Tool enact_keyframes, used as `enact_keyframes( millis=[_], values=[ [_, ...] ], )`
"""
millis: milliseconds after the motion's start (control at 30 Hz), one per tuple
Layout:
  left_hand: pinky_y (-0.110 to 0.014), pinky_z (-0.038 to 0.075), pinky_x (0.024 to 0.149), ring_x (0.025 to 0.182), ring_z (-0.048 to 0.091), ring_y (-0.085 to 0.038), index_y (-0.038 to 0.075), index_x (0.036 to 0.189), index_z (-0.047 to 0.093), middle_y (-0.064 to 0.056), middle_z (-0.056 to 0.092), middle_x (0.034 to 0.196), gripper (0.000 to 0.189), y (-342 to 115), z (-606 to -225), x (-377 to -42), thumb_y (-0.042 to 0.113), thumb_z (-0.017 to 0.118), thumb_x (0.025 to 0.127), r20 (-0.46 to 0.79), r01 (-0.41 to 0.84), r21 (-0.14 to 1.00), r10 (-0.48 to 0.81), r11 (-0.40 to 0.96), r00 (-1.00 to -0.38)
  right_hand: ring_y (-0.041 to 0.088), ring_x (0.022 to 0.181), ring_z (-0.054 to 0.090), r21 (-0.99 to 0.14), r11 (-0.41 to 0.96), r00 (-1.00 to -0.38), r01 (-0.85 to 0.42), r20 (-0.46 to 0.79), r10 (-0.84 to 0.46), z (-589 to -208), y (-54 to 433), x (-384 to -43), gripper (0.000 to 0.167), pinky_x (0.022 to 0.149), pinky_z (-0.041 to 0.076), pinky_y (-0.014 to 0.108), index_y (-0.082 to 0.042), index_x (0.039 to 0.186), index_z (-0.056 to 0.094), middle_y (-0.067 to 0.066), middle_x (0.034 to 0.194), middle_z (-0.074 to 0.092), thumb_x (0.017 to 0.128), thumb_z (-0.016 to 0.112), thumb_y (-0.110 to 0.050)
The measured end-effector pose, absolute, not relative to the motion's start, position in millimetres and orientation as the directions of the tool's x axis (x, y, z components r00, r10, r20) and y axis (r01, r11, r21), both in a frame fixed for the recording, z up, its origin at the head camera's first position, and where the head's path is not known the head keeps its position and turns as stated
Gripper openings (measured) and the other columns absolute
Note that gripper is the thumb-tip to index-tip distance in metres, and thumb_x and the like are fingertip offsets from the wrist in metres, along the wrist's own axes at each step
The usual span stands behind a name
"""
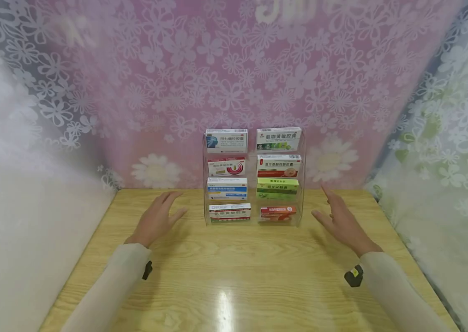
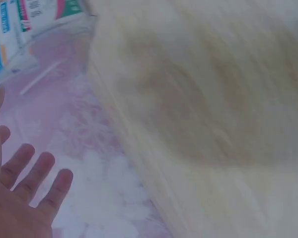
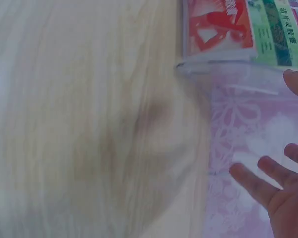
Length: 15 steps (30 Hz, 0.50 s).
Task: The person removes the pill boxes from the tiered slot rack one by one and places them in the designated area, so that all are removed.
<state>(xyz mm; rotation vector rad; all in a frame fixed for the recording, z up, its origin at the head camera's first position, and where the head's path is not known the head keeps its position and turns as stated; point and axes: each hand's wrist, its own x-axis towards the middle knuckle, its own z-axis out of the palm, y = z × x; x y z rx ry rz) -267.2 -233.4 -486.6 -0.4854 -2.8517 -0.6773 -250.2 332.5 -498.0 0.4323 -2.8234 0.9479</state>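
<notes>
A clear plastic rack (image 1: 252,216) stands at the back of the table, holding several medicine boxes in two columns. The left column runs from a white box with a blue head picture (image 1: 226,142) down to a white, red and green box (image 1: 230,213). On the right, a green box (image 1: 277,189) sits above a red box (image 1: 278,213). My left hand (image 1: 155,219) hovers left of the rack, fingers spread and nothing held. On the other side my right hand (image 1: 342,223) is held apart from the rack, fingers extended, also without anything in it.
The wooden table (image 1: 234,267) reaches back to a pink flowered curtain (image 1: 234,83) right behind the rack. Pale sheeting flanks the table, the left sheet (image 1: 22,184) plain lower down and the right sheet (image 1: 446,207) flowered. A dark device sits at each wrist.
</notes>
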Motion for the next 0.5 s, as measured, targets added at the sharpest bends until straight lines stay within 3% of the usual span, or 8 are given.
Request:
enact_keyframes(
  millis=[133, 300, 500],
  values=[
    [-0.067, 0.050, 0.114, 0.143, 0.056, -0.041, 0.014, 0.162, 0.051, -0.017, 0.056, 0.157, 0.063, -216, -472, -274, 0.041, 0.071, 0.108, 0.248, 0.372, 0.449, 0.287, 0.812, -0.925, 0.060, 0.147, 0.043, -0.629, 0.692, -0.935, -0.354, 0.245, -0.256, -492, 320, -261, 0.093, 0.101, 0.057, 0.072, -0.038, 0.176, -0.003, 0.029, 0.177, 0.016, 0.112, 0.064, -0.029],
    [-0.061, 0.053, 0.113, 0.135, 0.061, -0.037, 0.012, 0.158, 0.055, -0.015, 0.059, 0.150, 0.060, -195, -457, -279, 0.039, 0.072, 0.107, 0.243, 0.402, 0.459, 0.323, 0.792, -0.915, 0.060, 0.144, 0.050, -0.662, 0.641, -0.921, -0.389, 0.261, -0.289, -487, 306, -273, 0.093, 0.096, 0.061, 0.070, -0.039, 0.176, 0.002, 0.024, 0.180, 0.013, 0.111, 0.066, -0.022],
    [-0.055, 0.059, 0.106, 0.126, 0.066, -0.034, 0.011, 0.150, 0.062, -0.014, 0.063, 0.144, 0.051, -170, -453, -282, 0.032, 0.076, 0.106, 0.241, 0.457, 0.467, 0.388, 0.757, -0.890, 0.059, 0.139, 0.055, -0.684, 0.602, -0.909, -0.412, 0.266, -0.321, -492, 297, -284, 0.090, 0.093, 0.061, 0.072, -0.030, 0.177, 0.008, 0.021, 0.181, 0.013, 0.110, 0.066, -0.014]
  ],
)
